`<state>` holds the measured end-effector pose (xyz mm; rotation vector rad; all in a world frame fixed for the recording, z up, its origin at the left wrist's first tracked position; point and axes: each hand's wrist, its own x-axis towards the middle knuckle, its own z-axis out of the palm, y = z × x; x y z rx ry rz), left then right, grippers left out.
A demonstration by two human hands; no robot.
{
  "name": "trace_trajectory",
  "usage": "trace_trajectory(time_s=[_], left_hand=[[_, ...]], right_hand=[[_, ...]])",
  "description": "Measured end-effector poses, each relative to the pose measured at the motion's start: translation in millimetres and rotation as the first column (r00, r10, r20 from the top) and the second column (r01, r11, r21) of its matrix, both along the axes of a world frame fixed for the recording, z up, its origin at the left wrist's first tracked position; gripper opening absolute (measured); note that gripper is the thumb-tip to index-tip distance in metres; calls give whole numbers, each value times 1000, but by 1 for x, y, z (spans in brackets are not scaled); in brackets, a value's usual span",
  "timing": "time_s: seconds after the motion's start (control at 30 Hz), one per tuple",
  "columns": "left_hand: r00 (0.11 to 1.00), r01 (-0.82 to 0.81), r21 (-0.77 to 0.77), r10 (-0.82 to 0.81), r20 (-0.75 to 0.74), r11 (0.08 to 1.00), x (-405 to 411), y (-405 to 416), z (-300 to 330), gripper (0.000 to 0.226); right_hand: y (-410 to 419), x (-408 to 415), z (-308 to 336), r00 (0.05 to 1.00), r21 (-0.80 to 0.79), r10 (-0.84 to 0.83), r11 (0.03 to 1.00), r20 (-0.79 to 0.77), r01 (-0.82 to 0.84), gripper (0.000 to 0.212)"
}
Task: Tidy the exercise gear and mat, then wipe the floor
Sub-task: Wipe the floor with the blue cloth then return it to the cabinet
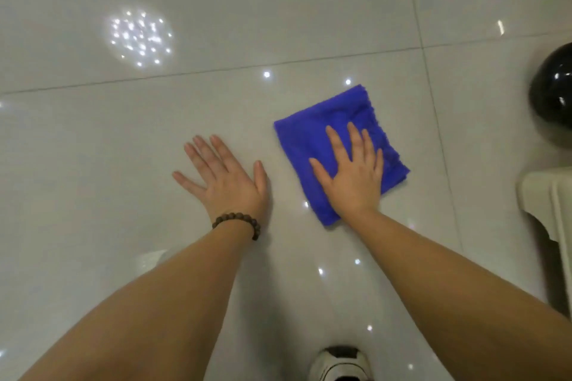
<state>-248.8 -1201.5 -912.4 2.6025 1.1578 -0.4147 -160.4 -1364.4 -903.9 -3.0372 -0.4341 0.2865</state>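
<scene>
Floor is glossy tile, likely slick: your left hand lies flat on it, fingers spread, holding nothing. Just right, the blue cloth lies folded under your right hand, fingers straight, pressing. It looks soft and light; press mid-cloth so it doesn't bunch.

**Gloss underfoot, nap under the palm**

We see a floor of large pale tiles, polished to a high gloss that mirrors ceiling lights as sharp white specks. The blue cloth looks soft, matt and fuzzy, like folded microfibre. Our bracelet is of dull brown beads, seemingly wood. At right, a black ball looks smooth and shiny, and the cream furniture leg has a satin finish.
</scene>
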Motion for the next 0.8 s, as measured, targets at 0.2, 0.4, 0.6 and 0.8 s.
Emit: trace_trajectory(time_s=[0.2,0.4,0.6,0.8], left_hand=[[1000,-6,37,5,16,999,-2,-2,-3,84],[999,0,100,-4,38,995,-2,-2,-9,83],[996,-10,115,-1,94,993,-7,-4,-10,80],[997,-15,111,6,82,994,-6,-4,-8,81]], right_hand=[[-95,52,6,819,-89,-566,824,-90,560,73],[4,55,-10,945,3,-327,945,-3,327,68],[-91,23,-12,990,-25,121,993,76,-119,70],[-126,54,-7,884,-68,-468,881,13,468,71]])
